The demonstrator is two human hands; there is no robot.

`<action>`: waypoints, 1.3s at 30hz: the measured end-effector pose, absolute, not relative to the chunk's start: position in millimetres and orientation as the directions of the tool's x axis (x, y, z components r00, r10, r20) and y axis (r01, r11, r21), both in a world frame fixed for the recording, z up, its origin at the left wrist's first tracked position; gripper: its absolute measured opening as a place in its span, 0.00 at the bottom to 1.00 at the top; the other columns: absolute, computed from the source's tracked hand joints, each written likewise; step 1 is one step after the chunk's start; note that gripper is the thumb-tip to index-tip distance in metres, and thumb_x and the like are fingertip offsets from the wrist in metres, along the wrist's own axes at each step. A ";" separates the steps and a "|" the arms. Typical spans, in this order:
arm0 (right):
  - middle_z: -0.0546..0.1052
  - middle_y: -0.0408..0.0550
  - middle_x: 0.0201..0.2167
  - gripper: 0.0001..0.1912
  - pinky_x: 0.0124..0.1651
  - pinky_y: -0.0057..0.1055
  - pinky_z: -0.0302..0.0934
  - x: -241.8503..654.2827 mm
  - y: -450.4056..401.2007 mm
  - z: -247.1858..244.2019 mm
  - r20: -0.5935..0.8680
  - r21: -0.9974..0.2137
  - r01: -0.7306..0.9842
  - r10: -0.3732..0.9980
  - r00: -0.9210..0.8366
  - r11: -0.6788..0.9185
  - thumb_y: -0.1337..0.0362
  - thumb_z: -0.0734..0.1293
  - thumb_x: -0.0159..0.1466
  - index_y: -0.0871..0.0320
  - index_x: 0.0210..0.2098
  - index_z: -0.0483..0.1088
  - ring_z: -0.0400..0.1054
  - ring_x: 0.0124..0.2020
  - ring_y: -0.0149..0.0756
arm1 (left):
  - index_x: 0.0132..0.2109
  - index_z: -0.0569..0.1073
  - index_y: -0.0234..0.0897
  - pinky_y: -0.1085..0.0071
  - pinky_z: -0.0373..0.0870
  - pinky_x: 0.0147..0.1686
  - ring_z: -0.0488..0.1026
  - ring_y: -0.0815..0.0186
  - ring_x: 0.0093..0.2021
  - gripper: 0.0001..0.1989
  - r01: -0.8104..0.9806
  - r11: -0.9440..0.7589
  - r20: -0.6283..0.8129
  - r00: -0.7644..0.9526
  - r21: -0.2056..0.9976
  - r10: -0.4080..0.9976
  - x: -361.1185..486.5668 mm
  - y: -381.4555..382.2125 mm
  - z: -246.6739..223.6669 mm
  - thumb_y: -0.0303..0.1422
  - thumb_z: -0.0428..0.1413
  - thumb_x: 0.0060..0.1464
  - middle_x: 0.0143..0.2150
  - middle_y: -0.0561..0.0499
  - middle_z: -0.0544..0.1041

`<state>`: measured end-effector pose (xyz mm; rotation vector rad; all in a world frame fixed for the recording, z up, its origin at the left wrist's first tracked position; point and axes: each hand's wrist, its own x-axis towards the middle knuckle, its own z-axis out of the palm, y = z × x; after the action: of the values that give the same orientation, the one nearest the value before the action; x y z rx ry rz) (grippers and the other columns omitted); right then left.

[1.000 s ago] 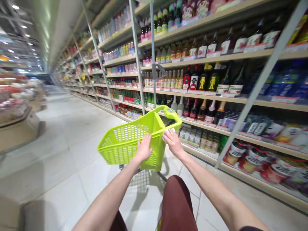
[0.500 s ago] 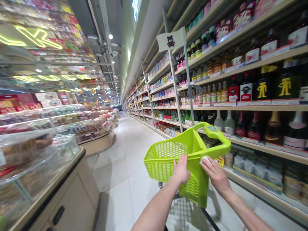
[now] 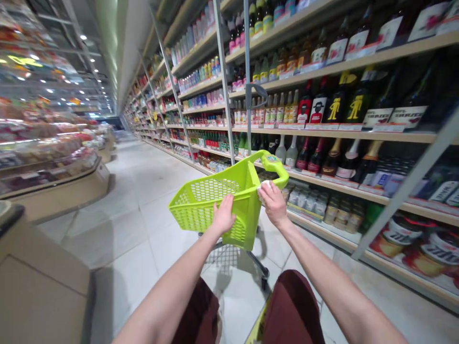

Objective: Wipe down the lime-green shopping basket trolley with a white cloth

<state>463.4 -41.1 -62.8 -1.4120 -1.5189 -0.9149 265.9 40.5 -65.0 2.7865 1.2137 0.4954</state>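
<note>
A lime-green plastic shopping cart [image 3: 201, 210] with perforated sides stands in front of me, its looped handle [image 3: 281, 174] toward the shelves. My left hand [image 3: 224, 217] is on the near side of the basket, fingers over the top rim and thumb apart from them. Close below the handle, my right hand [image 3: 274, 203] pinches a crumpled white wipe [image 3: 264, 185] and presses it against the cart's edge. The basket's inside shows only in part. A dark leg with a caster [image 3: 264, 274] carries the cart on the pale tiled floor.
Shelves of bottles [image 3: 335, 107] and cans line the right side, with upright metal posts [image 3: 224, 86]. On the left stand a beige counter [image 3: 46, 286] and a rounded display [image 3: 60, 191] of packaged goods. A tiled aisle [image 3: 136, 167] runs between. My knees [image 3: 292, 306] are below.
My view has turned right and down, so the cart and both hands appear farther left and higher. My knees have come into view. Both hands stay at the cart, the right still with the wipe.
</note>
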 end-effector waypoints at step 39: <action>0.70 0.47 0.49 0.16 0.55 0.46 0.51 412.9 -58.0 -162.5 0.602 0.167 0.939 0.724 -0.338 0.299 0.73 0.56 0.62 0.54 0.45 0.68 0.53 0.58 0.37 | 0.61 0.50 0.34 0.46 0.33 0.58 0.44 0.59 0.63 0.33 0.637 -0.696 0.465 0.532 0.331 0.708 224.7 55.1 -95.9 0.25 0.45 0.45 0.64 0.45 0.49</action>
<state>412.9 -58.0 -162.5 -1.4850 -2.1589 -0.7042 224.7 55.1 -95.9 2.6422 1.1658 0.8869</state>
